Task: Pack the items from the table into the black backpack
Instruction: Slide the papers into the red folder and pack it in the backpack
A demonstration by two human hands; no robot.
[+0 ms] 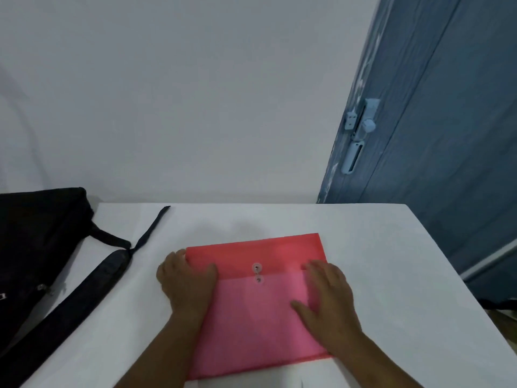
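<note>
A translucent red-pink document folder [257, 312] with two button clasps lies flat in the middle of the white table [377, 261]. My left hand [187, 281] grips its left edge near the upper corner, fingers curled around the edge and thumb on top. Flat on the folder's right half rests my right hand [327, 298], fingers spread. The black backpack [36, 247] lies at the table's left edge, partly out of view, its straps [92, 287] trailing across the tabletop toward me.
A thin black strap end [152, 229] points toward the back of the table. A white wall stands right behind the table. A blue door [436, 121] with a latch is at the right, past the table's right edge.
</note>
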